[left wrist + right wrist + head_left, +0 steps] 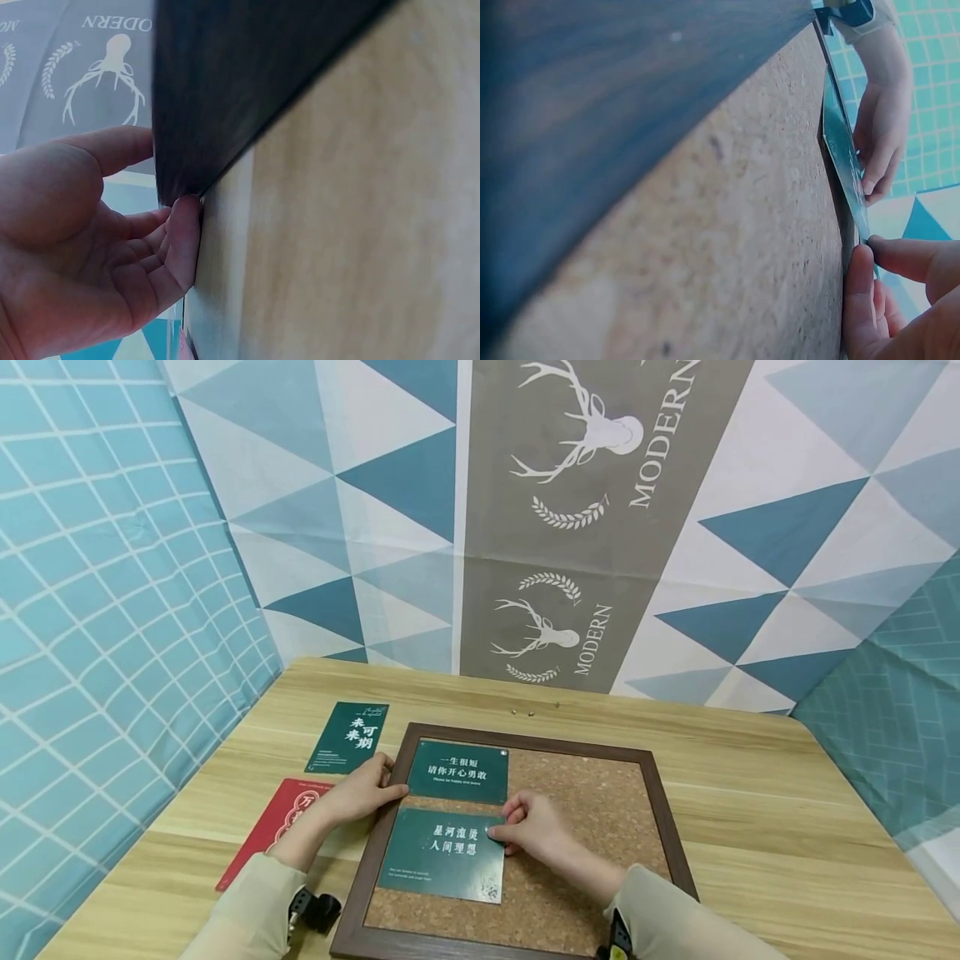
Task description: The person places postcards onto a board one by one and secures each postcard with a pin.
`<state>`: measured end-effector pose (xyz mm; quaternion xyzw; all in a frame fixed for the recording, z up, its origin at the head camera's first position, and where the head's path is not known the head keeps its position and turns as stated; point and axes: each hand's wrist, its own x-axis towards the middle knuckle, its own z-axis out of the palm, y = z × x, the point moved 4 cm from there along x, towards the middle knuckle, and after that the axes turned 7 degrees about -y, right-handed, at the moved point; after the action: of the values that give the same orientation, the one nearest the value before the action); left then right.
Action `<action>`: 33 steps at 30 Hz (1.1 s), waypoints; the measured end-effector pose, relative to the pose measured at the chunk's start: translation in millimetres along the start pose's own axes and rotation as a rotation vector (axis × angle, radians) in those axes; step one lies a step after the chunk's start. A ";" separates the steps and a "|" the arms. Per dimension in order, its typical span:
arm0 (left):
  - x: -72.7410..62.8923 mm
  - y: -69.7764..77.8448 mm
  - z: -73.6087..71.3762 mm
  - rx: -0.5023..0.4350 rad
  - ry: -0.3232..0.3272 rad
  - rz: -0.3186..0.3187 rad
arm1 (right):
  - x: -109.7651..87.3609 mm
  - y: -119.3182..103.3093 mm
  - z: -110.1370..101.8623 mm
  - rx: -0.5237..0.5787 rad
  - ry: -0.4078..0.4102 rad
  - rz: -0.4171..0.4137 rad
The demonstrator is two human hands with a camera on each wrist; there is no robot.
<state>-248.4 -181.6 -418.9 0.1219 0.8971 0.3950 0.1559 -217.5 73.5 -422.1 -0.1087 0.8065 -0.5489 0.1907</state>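
A cork board (585, 802) in a dark brown wooden frame lies on the table. My left hand (366, 792) holds the frame's left side, its thumb on top; in the left wrist view the fingers (180, 240) curl against the frame's outer edge. My right hand (538, 828) pinches the right edge of a green card (435, 872) with white lettering between thumb and fingers. The right wrist view shows this card (841, 142) tilted, with its held edge raised off the cork. Above it, another green card (459, 774) lies at the board's upper left.
Left of the board are a dark green card (345, 739) and a red card (266, 831), the latter partly behind the left forearm. A few tiny pins (530, 713) lie beyond the board's far edge. Patterned cloth (405, 510) hangs behind the wooden table (772, 827).
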 end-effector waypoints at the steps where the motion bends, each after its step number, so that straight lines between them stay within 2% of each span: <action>1: 0.4 -0.7 0.1 -0.003 -0.001 -0.002 | 0.0 -0.2 0.2 -0.011 0.000 -0.003; 7: 2.0 -3.9 1.6 -0.015 -0.008 0.002 | -0.2 -1.5 0.8 -0.090 -0.002 -0.020; 15: 0.8 -5.1 0.0 -0.022 -0.006 -0.004 | 0.8 -5.3 -0.2 -0.314 0.016 -0.054; 24: -1.7 -8.6 -0.6 -0.091 -0.066 -0.003 | 3.0 -6.7 -0.6 -0.375 0.001 -0.026; 29: -4.5 -8.6 -0.9 -0.065 -0.112 0.044 | 3.5 -6.7 -0.8 -0.376 -0.007 -0.034; 33: -10.1 -8.5 0.3 -0.046 -0.148 0.057 | 3.3 -6.8 -0.8 -0.374 -0.008 -0.040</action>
<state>-239.8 -190.5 -423.6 0.1728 0.8698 0.4099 0.2133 -221.1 70.4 -416.2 -0.1605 0.8915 -0.3925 0.1595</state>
